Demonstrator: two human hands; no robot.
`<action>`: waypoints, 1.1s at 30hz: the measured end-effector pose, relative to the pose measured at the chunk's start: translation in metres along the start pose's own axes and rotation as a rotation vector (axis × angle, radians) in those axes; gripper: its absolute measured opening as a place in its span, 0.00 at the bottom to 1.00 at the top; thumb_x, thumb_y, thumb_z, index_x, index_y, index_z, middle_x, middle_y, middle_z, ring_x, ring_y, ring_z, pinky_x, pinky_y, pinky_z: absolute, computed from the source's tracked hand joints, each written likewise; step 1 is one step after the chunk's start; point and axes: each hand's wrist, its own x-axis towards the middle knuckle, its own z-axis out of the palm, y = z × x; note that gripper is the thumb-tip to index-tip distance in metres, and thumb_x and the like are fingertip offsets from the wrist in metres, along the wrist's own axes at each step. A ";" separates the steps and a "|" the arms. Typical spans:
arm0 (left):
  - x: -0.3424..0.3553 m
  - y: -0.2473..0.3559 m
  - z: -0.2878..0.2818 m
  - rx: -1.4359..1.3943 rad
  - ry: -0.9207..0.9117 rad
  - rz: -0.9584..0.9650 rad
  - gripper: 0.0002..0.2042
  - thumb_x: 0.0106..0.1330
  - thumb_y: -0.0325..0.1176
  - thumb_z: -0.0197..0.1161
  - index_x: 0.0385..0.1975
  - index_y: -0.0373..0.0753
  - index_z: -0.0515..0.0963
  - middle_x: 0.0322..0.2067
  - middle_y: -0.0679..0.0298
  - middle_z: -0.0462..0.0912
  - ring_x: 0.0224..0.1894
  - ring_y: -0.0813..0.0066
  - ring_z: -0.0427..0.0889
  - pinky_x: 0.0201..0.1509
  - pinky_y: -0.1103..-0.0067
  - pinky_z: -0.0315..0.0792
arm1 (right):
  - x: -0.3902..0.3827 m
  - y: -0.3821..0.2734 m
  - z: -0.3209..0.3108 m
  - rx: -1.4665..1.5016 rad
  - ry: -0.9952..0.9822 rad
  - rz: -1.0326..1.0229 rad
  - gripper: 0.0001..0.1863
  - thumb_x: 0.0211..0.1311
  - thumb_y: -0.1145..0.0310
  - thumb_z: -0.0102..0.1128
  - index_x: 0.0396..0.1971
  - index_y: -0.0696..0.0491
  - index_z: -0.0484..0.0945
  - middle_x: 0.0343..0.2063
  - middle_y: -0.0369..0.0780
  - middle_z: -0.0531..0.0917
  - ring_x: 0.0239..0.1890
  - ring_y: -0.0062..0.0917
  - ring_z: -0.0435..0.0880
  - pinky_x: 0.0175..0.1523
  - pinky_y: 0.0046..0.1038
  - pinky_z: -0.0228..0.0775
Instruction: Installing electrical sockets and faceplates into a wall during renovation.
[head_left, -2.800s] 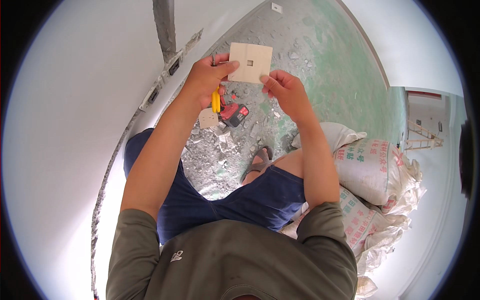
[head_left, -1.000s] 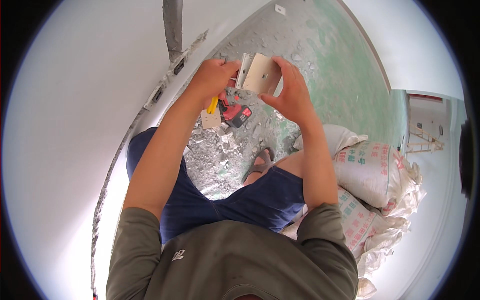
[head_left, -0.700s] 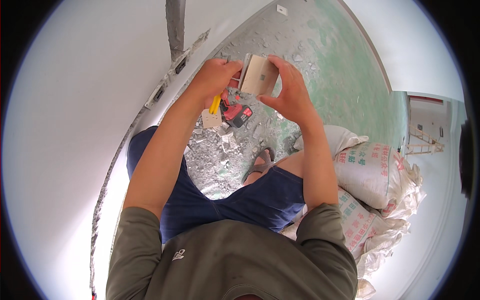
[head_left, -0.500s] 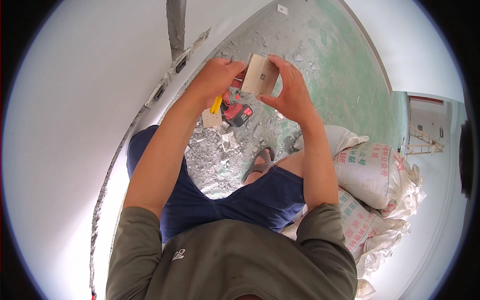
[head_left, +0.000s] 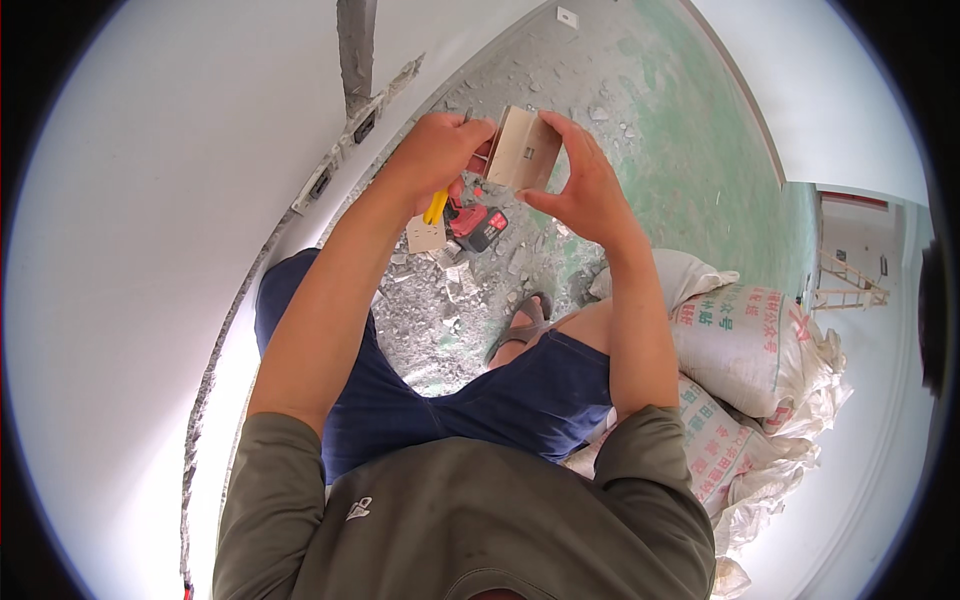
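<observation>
Rubbly floor (head_left: 560,75) below, I see the plate (head_left: 513,150) tilted, side newly bared; right fingers (head_left: 571,132) pinch it, left fingers (head_left: 479,131) clasp a tool (head_left: 435,208) alongside.

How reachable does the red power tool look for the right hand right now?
Likely yes: much of the red power tool lies uncovered, though the right hand would first need to release the cream plate.

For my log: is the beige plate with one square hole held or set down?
Held: right hand has the beige plate above rubble.
</observation>
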 end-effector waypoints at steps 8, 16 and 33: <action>-0.001 0.001 -0.001 0.002 0.013 -0.022 0.18 0.64 0.43 0.61 0.39 0.31 0.78 0.36 0.60 0.85 0.32 0.77 0.82 0.18 0.81 0.65 | -0.001 -0.001 0.002 -0.033 0.004 0.006 0.45 0.37 0.68 0.77 0.60 0.54 0.65 0.54 0.46 0.75 0.57 0.40 0.74 0.62 0.37 0.65; -0.001 -0.002 0.001 0.107 0.042 0.156 0.18 0.56 0.37 0.72 0.43 0.32 0.80 0.34 0.64 0.84 0.30 0.82 0.78 0.23 0.82 0.69 | 0.000 0.009 0.000 0.414 0.164 0.149 0.26 0.51 0.68 0.73 0.52 0.54 0.76 0.46 0.42 0.80 0.48 0.30 0.80 0.54 0.29 0.72; 0.002 -0.006 0.004 0.286 0.079 0.436 0.16 0.58 0.30 0.71 0.46 0.38 0.80 0.31 0.70 0.80 0.29 0.84 0.75 0.34 0.84 0.69 | -0.005 -0.017 -0.015 0.232 0.327 0.115 0.10 0.51 0.71 0.72 0.34 0.53 0.85 0.27 0.37 0.81 0.29 0.22 0.78 0.35 0.24 0.70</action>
